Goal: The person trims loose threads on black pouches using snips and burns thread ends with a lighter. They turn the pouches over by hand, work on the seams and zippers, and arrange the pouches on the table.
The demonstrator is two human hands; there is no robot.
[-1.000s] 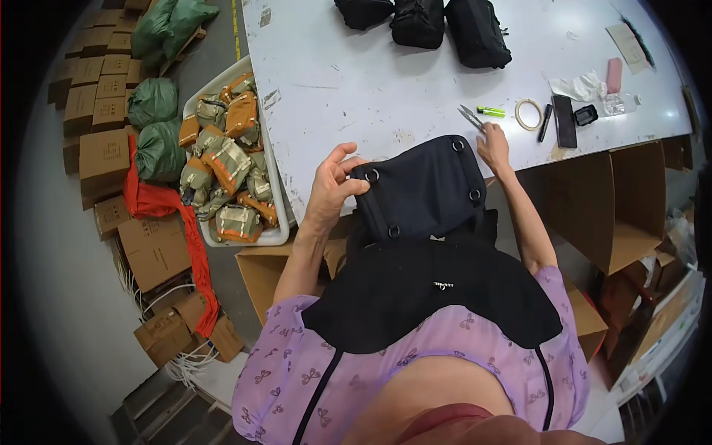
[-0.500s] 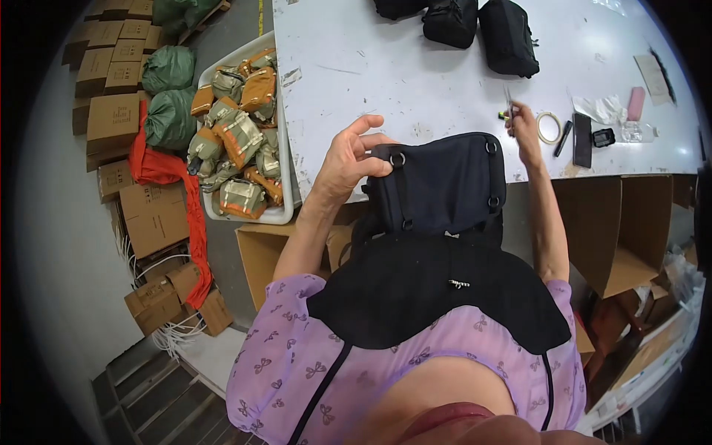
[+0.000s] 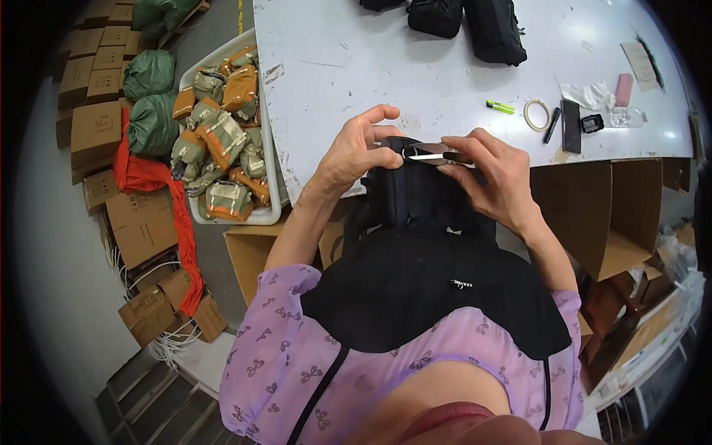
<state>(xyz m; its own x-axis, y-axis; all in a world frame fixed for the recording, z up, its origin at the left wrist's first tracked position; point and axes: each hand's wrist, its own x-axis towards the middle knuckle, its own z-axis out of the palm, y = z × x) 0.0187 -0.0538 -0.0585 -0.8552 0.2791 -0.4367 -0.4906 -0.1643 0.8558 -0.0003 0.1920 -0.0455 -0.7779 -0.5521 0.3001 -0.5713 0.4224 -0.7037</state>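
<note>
Black apron [image 3: 430, 289]: worn, six o'clock from the bag. Black bag [image 3: 397, 196]: held at the near edge of the desk [image 3: 326, 81]. Left hand [image 3: 360, 152], ten o'clock of bag: upper corner pinched between narrowed fingers. Right hand [image 3: 497, 174], three o'clock: metal snips [image 3: 426, 156] gripped in closed fingers, blades pointed toward nine o'clock at the bag's upper edge; contact cannot be told. Green item [image 3: 500, 107], small: laid at one to two o'clock. Tape ring [image 3: 547, 117]: laid at two o'clock. White bin [image 3: 274, 200], nine to ten o'clock: filled with olive-and-orange bags [image 3: 222, 137]. Three more black bags [image 3: 436, 16]: set toward twelve to one o'clock.
</note>
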